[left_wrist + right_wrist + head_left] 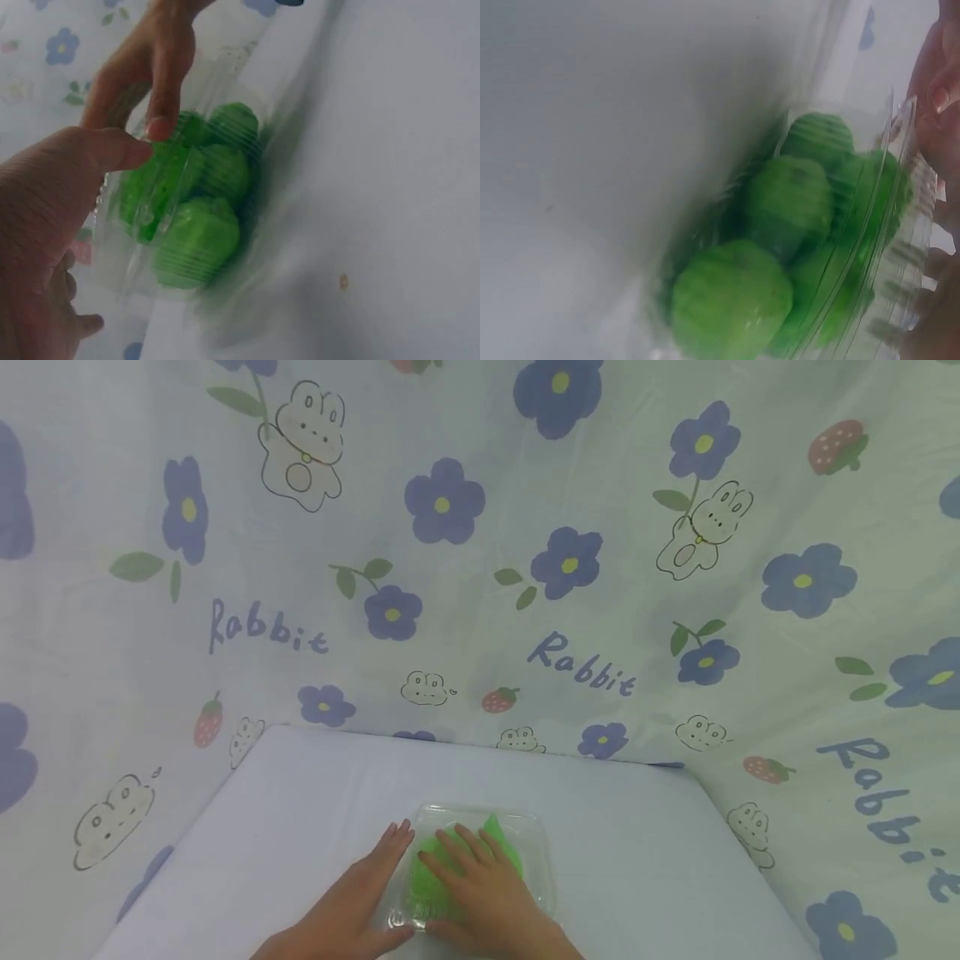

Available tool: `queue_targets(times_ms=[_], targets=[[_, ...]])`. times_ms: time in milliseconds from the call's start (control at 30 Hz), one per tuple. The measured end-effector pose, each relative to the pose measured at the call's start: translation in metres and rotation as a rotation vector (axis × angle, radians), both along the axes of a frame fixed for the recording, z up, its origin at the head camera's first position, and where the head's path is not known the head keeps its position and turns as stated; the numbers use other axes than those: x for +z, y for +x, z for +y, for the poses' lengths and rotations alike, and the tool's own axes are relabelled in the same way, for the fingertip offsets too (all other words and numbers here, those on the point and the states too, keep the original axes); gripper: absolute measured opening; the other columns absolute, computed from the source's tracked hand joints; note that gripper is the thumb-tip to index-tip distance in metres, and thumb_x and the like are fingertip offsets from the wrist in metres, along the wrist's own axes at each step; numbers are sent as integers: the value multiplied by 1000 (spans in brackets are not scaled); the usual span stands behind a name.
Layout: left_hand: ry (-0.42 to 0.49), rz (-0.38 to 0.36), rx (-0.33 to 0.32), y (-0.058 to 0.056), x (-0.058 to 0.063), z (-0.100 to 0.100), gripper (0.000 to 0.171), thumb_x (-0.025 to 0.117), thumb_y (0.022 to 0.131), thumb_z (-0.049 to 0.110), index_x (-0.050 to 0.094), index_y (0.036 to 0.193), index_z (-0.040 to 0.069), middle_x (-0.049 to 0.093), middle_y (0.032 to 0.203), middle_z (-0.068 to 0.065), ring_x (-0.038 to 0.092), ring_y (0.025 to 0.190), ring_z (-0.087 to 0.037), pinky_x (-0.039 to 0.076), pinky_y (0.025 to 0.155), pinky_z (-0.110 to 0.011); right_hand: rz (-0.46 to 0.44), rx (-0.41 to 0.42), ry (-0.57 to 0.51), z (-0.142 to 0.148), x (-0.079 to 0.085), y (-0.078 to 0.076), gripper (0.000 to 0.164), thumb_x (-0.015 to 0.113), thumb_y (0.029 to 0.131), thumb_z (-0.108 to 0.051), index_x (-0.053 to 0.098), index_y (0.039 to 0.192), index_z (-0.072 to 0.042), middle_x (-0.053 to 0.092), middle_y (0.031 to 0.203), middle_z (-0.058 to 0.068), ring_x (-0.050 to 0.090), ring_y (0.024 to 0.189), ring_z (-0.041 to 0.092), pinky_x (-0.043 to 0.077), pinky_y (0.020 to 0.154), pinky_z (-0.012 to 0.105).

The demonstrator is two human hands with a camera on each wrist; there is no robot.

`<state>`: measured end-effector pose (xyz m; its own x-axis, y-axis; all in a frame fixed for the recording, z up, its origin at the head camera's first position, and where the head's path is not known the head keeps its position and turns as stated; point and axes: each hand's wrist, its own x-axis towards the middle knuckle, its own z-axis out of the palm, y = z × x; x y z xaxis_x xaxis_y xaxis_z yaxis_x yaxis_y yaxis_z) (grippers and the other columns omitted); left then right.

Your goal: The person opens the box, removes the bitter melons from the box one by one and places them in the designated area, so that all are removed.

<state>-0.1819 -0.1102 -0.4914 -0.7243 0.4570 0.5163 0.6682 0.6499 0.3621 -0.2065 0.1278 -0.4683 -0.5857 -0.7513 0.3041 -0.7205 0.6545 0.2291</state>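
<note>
A clear plastic clamshell box (542, 852) sits on the white table. Inside it are several rounded, lumpy green pieces (196, 244), also seen as green pieces (731, 300) through the ribbed wall in the right wrist view; their kind is unclear. My right hand (487, 885) lies over the lid with its fingers spread and extended. Along the box's left side is my left hand (352, 893), its fingers straight and pointing forward. In the left wrist view, the thumb of my left hand (56, 184) is at the lid edge, close to the right thumb (161, 112).
The white tabletop (660, 860) extends around the box on both sides. A curtain (480, 610) printed with blue flowers, rabbits and strawberries hangs behind and beside the table. A small brownish spot (343, 282) marks the white surface.
</note>
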Motion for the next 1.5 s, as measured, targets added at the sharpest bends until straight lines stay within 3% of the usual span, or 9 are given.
queue_targets(times_ms=[133,267,467,633,900,1067,1267,1367,1500], targets=[[-23,20,-75,-4,14,14,105,80,76,43,25,154,0,24,160,-14,27,143,-35,39,104,-55,-41,-42,-73,23,-2,3,80,56,85,-72,42,150,-27,40,153,3,31,142,30,33,109,57],[-77,36,-141,-11,25,33,100,76,81,47,26,153,-2,25,159,-16,26,144,-34,35,106,-57,-38,-72,-119,48,-9,5,83,55,84,-74,43,149,-24,42,151,6,33,141,32,35,108,55],[-229,21,-219,-24,36,62,101,72,82,48,20,155,0,21,160,-15,17,147,-31,23,112,-61,-66,-138,-216,80,-18,12,88,56,82,-75,43,149,-20,38,154,9,35,139,35,38,104,57],[-329,22,-283,-35,42,87,100,67,84,53,18,156,2,18,162,-13,15,148,-29,23,115,-55,-93,-236,-282,102,-27,18,89,60,80,-74,43,149,-20,37,155,7,38,137,35,41,100,57],[-523,40,-361,-50,44,124,95,58,89,62,22,156,5,16,163,-9,14,148,-24,25,115,-51,-97,-296,-374,120,-48,24,91,65,80,-69,43,149,-15,46,148,9,48,130,30,53,87,53],[-633,18,-351,-57,38,137,95,47,89,71,22,157,9,17,163,-7,12,149,-21,23,117,-47,-197,-377,-420,119,-53,29,95,61,83,-70,38,150,-8,49,144,10,52,125,31,52,89,54],[-635,19,-353,-59,31,143,97,32,90,77,22,157,8,16,163,-9,13,149,-22,24,116,-50,-253,-449,-410,119,-53,33,92,55,86,-71,40,148,-5,49,145,10,52,126,31,50,93,54],[-629,44,-345,-58,29,146,94,37,91,74,22,157,9,18,162,-9,16,148,-21,25,115,-52,-288,-465,-426,121,-54,34,90,55,87,-70,42,147,-4,48,146,13,52,126,33,50,93,54],[-625,72,-335,-57,25,150,93,48,90,68,21,157,11,20,162,-10,19,147,-22,26,114,-54,-459,-455,-521,123,-52,35,88,58,89,-63,39,148,0,49,143,21,54,122,40,48,93,58]])
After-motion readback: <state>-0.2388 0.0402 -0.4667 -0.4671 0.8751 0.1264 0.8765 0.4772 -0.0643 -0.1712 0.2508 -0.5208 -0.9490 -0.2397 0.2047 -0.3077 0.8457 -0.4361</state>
